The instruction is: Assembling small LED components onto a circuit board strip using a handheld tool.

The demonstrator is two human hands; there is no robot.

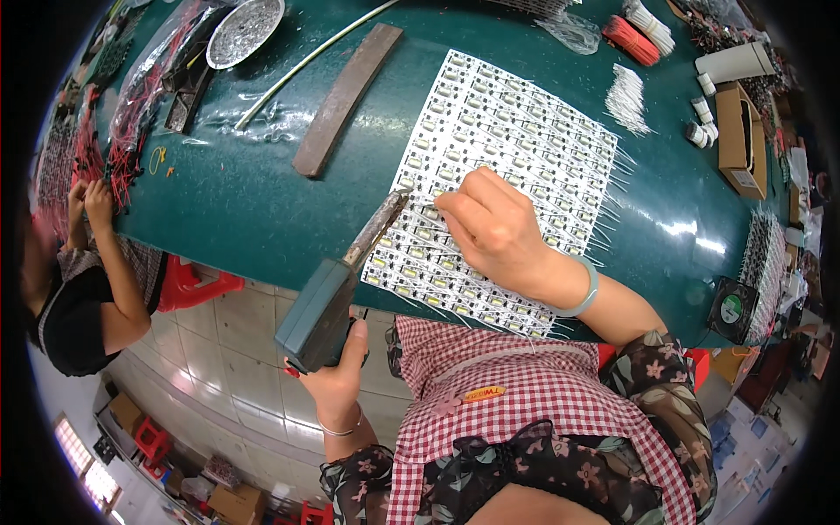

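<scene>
My left hand is wrapped round the grip of a dark green soldering gun. Its scorched metal tip reaches up to the left part of a white panel of small circuit boards. Rows of identical boards carry yellowish and black parts, with thin white wires lying across many of them and sticking out past the right edge. Over the panel, my right hand pinches what looks like a thin white wire, its end close to the soldering tip. The fingers partly hide that wire and the boards beneath.
A flat brown bar and a pale cable lie left of the panel on the green table. White wires, red wire bundles, a cardboard box and a small fan lie to the right. Another person sits at left.
</scene>
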